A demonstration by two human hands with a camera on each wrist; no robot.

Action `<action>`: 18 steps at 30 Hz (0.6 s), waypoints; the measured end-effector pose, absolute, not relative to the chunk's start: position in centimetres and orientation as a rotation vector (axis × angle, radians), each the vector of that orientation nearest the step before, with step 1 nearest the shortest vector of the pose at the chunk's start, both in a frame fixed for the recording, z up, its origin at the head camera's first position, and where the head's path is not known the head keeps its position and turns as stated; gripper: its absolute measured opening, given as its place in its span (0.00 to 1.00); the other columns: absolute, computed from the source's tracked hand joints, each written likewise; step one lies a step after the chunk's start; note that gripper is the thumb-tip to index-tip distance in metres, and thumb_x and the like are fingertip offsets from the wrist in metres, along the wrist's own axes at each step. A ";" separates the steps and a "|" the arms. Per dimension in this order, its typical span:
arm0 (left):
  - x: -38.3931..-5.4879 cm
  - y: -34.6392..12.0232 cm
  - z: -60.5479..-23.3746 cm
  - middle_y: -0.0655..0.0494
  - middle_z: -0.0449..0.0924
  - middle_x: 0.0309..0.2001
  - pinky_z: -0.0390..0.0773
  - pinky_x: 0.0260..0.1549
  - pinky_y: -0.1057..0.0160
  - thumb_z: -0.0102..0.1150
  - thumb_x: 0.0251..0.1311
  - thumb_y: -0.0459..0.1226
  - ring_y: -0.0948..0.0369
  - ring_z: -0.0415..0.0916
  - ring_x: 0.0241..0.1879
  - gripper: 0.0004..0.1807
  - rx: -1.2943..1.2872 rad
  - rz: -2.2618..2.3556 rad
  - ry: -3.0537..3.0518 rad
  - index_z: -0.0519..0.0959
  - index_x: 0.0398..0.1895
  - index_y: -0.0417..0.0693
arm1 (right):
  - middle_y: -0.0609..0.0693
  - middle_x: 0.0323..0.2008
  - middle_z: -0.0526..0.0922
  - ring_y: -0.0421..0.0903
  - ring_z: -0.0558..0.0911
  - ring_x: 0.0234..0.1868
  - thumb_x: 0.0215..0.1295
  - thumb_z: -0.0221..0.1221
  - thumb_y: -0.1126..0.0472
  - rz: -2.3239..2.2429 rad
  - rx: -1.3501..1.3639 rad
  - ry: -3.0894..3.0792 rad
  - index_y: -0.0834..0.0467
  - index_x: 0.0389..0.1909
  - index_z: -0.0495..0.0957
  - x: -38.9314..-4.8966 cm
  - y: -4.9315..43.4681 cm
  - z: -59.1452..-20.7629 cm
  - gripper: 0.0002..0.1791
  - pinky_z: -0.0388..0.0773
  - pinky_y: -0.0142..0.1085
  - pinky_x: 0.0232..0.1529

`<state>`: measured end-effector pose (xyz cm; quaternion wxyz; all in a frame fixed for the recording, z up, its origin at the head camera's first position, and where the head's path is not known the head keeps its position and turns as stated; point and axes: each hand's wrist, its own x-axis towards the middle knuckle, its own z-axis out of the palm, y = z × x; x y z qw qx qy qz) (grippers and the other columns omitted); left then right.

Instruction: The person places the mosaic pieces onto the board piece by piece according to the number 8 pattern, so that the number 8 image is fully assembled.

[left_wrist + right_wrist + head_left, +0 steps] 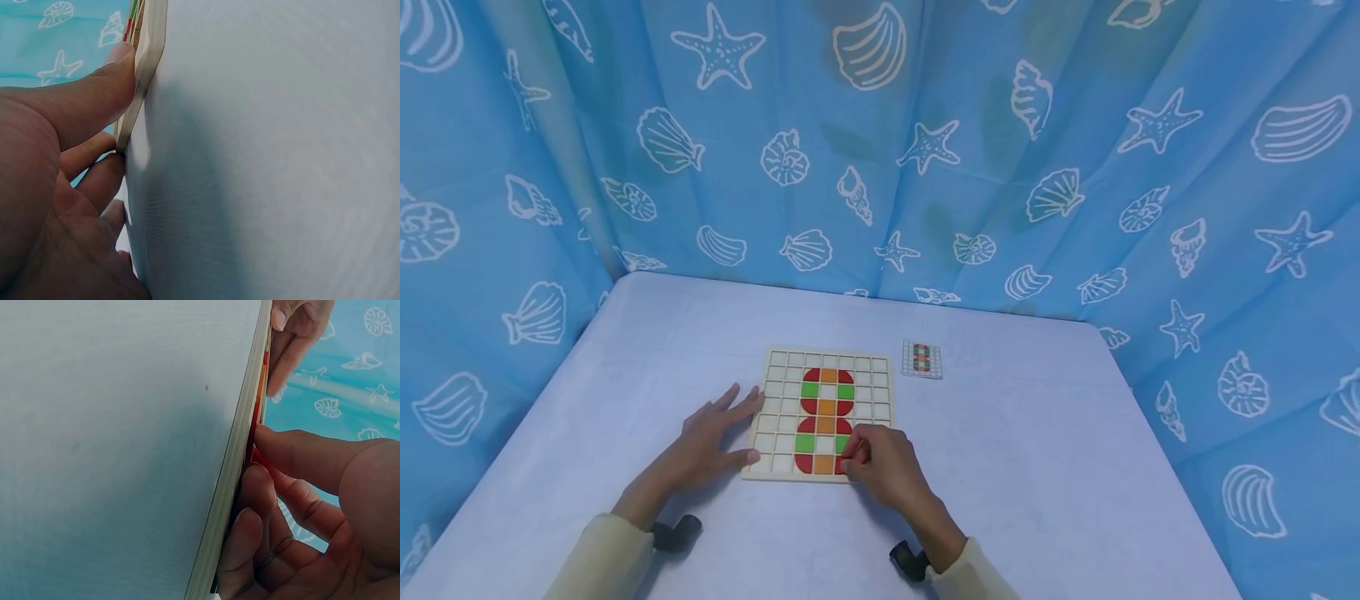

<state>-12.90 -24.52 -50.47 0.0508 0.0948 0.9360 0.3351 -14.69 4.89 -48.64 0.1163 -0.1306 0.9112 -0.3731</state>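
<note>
A wooden grid board [778, 446] lies on the table, filled down its middle with red, green and orange tiles that form two stacked rings. My left hand [703, 446] rests at the board's left edge, fingers spread and fairly straight, the thumb on the frame. Over the lower right of the pattern, my right hand [887, 467] pinches a red tile [839, 464] with a rounded corner at its cell in the bottom row. In the right wrist view, the thumb and fingertips [269, 440] meet at the red tile by the board's edge.
A small pattern card [922, 360] showing the same coloured figure lies to the right of the board's far corner. White cloth covers the table [1037, 467]. Blue curtains [850, 167] with shell and starfish prints hang behind it and at both sides.
</note>
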 end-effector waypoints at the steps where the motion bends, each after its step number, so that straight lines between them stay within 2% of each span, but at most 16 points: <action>1: -12.9 -24.5 -50.5 0.42 0.56 0.85 0.43 0.79 0.26 0.76 0.61 0.47 0.35 0.42 0.85 0.50 0.289 1.019 2.849 0.61 0.84 0.51 | 0.43 0.22 0.79 0.40 0.77 0.25 0.65 0.74 0.62 -1.090 -0.386 2.665 0.50 0.32 0.82 -14.7 4.8 -48.6 0.09 0.72 0.28 0.24; 6: -12.9 -24.5 -50.4 0.42 0.56 0.85 0.44 0.79 0.26 0.76 0.60 0.47 0.35 0.41 0.85 0.51 0.283 1.007 2.847 0.61 0.84 0.51 | 0.44 0.22 0.78 0.40 0.76 0.25 0.63 0.74 0.64 -1.068 -0.402 2.664 0.49 0.31 0.81 -14.7 4.8 -48.7 0.10 0.71 0.28 0.24; 10: -12.7 -24.6 -50.1 0.42 0.55 0.85 0.43 0.79 0.25 0.76 0.61 0.48 0.35 0.41 0.85 0.50 0.274 1.012 2.822 0.61 0.84 0.52 | 0.43 0.24 0.79 0.40 0.77 0.26 0.63 0.75 0.62 -1.064 -0.423 2.663 0.50 0.35 0.82 -14.6 5.0 -48.5 0.09 0.73 0.28 0.26; 15: -12.6 -24.5 -49.4 0.43 0.54 0.85 0.47 0.77 0.23 0.71 0.65 0.51 0.35 0.42 0.85 0.49 0.263 0.943 2.831 0.59 0.85 0.53 | 0.42 0.28 0.81 0.41 0.78 0.31 0.69 0.71 0.53 -1.075 -0.417 2.723 0.48 0.42 0.83 -14.9 6.1 -48.0 0.07 0.76 0.30 0.31; 18: -12.7 -24.2 -48.6 0.42 0.54 0.85 0.51 0.74 0.20 0.69 0.68 0.51 0.34 0.43 0.85 0.48 0.266 0.832 2.904 0.58 0.85 0.53 | 0.43 0.37 0.85 0.42 0.79 0.41 0.71 0.69 0.46 -1.007 -0.405 2.855 0.47 0.50 0.84 -15.2 7.0 -47.5 0.13 0.80 0.35 0.40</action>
